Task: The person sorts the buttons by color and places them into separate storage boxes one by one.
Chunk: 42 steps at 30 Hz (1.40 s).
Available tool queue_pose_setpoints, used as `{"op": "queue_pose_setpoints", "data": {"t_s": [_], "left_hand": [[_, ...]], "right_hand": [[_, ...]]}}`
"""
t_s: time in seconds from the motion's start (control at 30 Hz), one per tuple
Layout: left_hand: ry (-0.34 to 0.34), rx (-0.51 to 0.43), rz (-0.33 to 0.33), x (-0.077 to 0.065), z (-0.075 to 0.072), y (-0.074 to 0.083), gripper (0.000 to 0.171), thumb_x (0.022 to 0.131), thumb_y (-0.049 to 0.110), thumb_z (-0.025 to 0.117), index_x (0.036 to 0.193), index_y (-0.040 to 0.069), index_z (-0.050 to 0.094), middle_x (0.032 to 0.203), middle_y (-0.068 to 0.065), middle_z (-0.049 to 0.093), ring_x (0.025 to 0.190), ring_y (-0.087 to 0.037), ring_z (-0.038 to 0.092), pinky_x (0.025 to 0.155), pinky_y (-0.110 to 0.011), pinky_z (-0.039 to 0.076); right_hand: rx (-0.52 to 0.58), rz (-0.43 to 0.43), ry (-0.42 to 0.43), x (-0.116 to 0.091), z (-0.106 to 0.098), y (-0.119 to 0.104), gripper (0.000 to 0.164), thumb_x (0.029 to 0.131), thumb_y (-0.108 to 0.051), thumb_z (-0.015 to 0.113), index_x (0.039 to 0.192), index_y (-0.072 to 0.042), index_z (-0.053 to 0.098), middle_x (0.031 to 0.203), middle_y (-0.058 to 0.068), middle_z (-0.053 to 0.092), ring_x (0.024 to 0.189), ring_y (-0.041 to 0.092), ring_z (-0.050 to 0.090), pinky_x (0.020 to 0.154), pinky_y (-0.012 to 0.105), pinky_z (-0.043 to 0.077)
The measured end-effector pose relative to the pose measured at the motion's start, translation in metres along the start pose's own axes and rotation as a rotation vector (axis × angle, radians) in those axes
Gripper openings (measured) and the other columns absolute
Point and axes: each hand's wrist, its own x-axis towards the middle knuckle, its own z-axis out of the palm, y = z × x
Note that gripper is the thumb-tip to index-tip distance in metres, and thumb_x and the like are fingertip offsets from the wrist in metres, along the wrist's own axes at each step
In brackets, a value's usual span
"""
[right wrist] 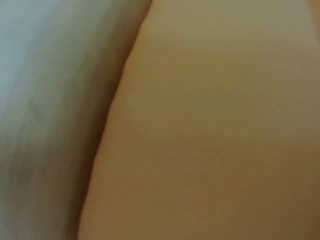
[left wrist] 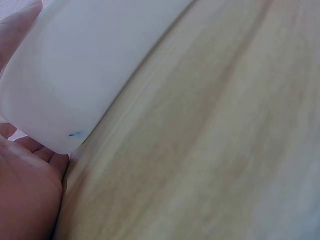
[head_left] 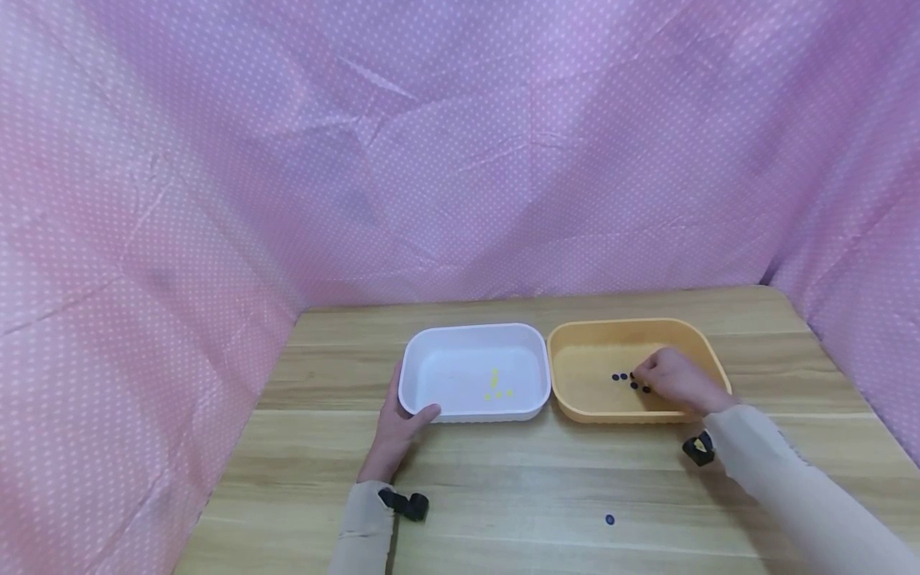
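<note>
My left hand grips the front left corner of a white tray, thumb at the front rim and fingers along the left side. In the left wrist view, the fingers curl round the corner of this white tray. Several small yellow pieces lie inside it. My right hand reaches into a yellow-orange tray, fingers curled, pinching a small dark button near the floor. Several similar dark buttons lie beside the fingertips. The right wrist view shows only the tray's outer wall, blurred.
The two trays stand side by side on a wood-grain table. One dark blue button lies on the table in front of the yellow-orange tray. A pink dotted cloth hangs behind and at both sides.
</note>
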Motion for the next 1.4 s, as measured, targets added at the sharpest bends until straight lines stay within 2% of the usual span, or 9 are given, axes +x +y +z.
{"op": "queue_pose_setpoints", "data": {"t_s": [0.33,0.5,0.7,0.93,1.03,1.13,1.23,1.3,1.4], "left_hand": [[-0.012,-0.016,-0.005,-0.001,0.000,0.003,0.104,0.081,0.019,0.081,0.157,0.033,0.011,0.156,0.016,0.023,0.140,-0.013,0.029,0.115,-0.037,0.026],[-0.018,-0.026,-0.005,-0.002,0.000,0.003,0.105,0.081,0.018,0.080,0.157,0.030,0.010,0.157,0.015,0.022,0.140,-0.014,0.028,0.115,-0.037,0.025],[-0.017,-0.047,0.023,-0.001,0.001,0.003,0.104,0.081,0.014,0.080,0.157,0.028,0.011,0.155,0.015,0.026,0.138,-0.013,0.032,0.114,-0.035,0.028],[-0.020,-0.042,0.034,-0.002,0.001,0.003,0.101,0.081,0.014,0.080,0.155,0.038,0.015,0.155,0.014,0.026,0.138,-0.015,0.032,0.113,-0.037,0.029],[-0.027,-0.047,0.044,-0.002,0.002,0.002,0.101,0.081,0.012,0.079,0.154,0.039,0.015,0.156,0.012,0.026,0.139,-0.017,0.032,0.114,-0.038,0.028],[-0.027,-0.041,0.044,-0.002,0.001,0.000,0.101,0.081,0.012,0.079,0.155,0.038,0.015,0.157,0.010,0.025,0.139,-0.018,0.031,0.114,-0.039,0.028],[-0.022,-0.029,0.031,-0.003,0.001,0.000,0.101,0.081,0.013,0.080,0.155,0.038,0.015,0.157,0.010,0.025,0.139,-0.017,0.032,0.114,-0.039,0.028],[-0.021,-0.027,0.032,-0.002,0.001,0.000,0.101,0.081,0.013,0.079,0.155,0.036,0.014,0.157,0.009,0.026,0.138,-0.017,0.033,0.114,-0.040,0.028],[-0.020,-0.027,0.044,0.000,0.001,0.001,0.101,0.081,0.013,0.079,0.156,0.034,0.014,0.156,0.008,0.027,0.138,-0.018,0.033,0.113,-0.040,0.028]], "right_hand": [[-0.113,0.035,0.003,-0.002,0.000,-0.007,0.040,0.090,-0.009,0.050,0.051,-0.017,0.041,0.050,-0.006,0.038,0.045,0.008,0.036,0.043,0.020,0.031],[-0.150,0.048,0.006,-0.004,0.001,-0.008,0.039,0.090,-0.008,0.051,0.052,-0.016,0.042,0.050,-0.006,0.038,0.046,0.007,0.036,0.043,0.020,0.032],[-0.158,0.078,0.002,-0.004,0.000,-0.009,0.037,0.090,-0.008,0.049,0.053,-0.016,0.043,0.051,-0.006,0.039,0.046,0.007,0.036,0.044,0.021,0.032],[-0.130,0.061,0.008,-0.010,-0.007,-0.012,0.036,0.090,-0.010,0.046,0.055,-0.016,0.041,0.052,-0.004,0.039,0.047,0.011,0.038,0.044,0.023,0.035],[-0.121,0.033,0.040,-0.015,-0.011,-0.017,0.030,0.085,-0.006,0.042,0.056,-0.015,0.038,0.052,-0.004,0.037,0.047,0.011,0.037,0.044,0.023,0.033],[-0.129,-0.034,0.110,-0.023,-0.013,-0.024,0.022,0.083,-0.006,0.042,0.064,-0.004,0.053,0.058,0.000,0.048,0.050,0.012,0.040,0.047,0.024,0.036],[-0.150,-0.097,0.180,-0.037,-0.012,-0.035,0.027,0.089,-0.011,0.047,0.089,0.007,0.066,0.074,0.008,0.062,0.055,0.015,0.047,0.051,0.027,0.042],[-0.164,-0.131,0.211,-0.048,-0.009,-0.044,0.029,0.092,-0.014,0.050,0.101,0.008,0.067,0.083,0.010,0.066,0.059,0.016,0.050,0.055,0.028,0.044],[-0.171,-0.157,0.235,-0.068,0.001,-0.057,0.025,0.095,-0.017,0.053,0.102,0.003,0.068,0.078,0.005,0.063,0.059,0.015,0.049,0.053,0.029,0.044]]}}
